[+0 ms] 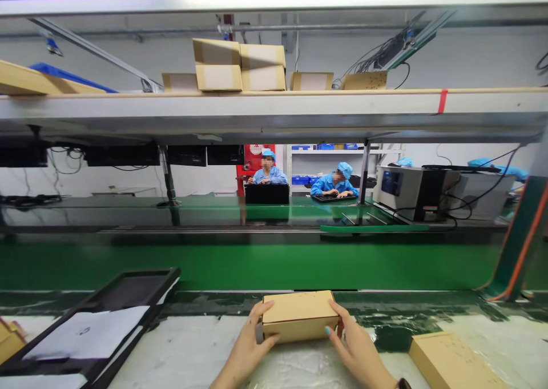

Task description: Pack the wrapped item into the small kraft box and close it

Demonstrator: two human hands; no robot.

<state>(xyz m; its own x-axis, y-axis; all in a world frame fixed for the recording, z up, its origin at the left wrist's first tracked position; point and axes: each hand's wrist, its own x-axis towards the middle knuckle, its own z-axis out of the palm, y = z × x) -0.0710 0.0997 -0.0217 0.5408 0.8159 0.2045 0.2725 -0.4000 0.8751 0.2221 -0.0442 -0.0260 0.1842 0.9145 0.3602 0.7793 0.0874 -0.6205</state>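
Observation:
A small closed cardboard box (pixel 298 315) rests on the worn bench top (pixel 192 349) just in front of the green conveyor belt (pixel 274 263). My left hand (pixel 246 349) grips its left end, fingers curled over the top edge and thumb on the near face. My right hand (pixel 357 349) clasps the right end the same way. Both hands press on the box from opposite sides.
A black tray (pixel 128 297) with white sheets (pixel 85 335) lies at the left. A flat cardboard piece (pixel 454 360) lies at the right. Boxes (pixel 240 66) sit on the overhead shelf. Two people in blue work beyond the belt, near a grey machine (pixel 411 192).

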